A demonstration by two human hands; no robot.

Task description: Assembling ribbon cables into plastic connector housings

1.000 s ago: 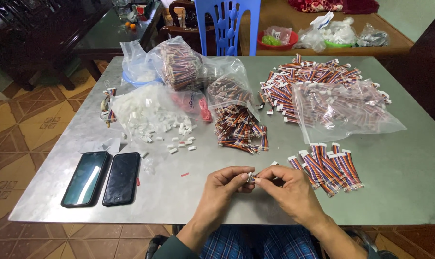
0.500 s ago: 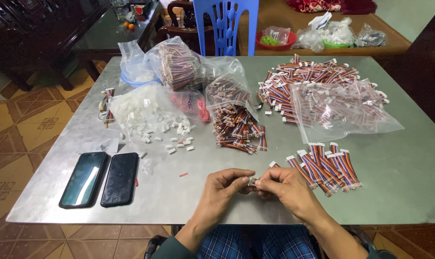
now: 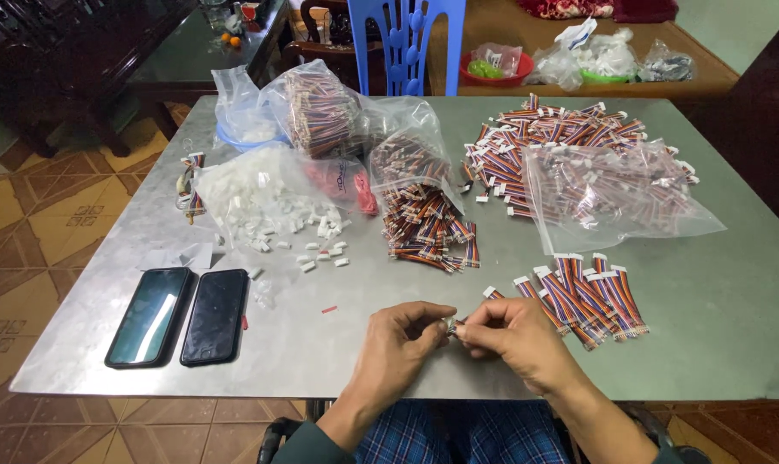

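White connector [image 3: 450,326] being pinched between left hand [image 3: 400,342] and right hand [image 3: 516,337], both grips closed on it, grey worktop [image 3: 716,326] beneath, striped wire bundles [image 3: 587,292] lying just beside.

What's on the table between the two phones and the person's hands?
In the head view, between the two phones and the left hand, the grey table is nearly bare: only a tiny red scrap lies there.

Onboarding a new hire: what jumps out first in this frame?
Both hands, left hand and right hand, pinch a small connector at the near table edge. Striped wire bundles lie just right of them, and two dark phones lie side by side at the left.
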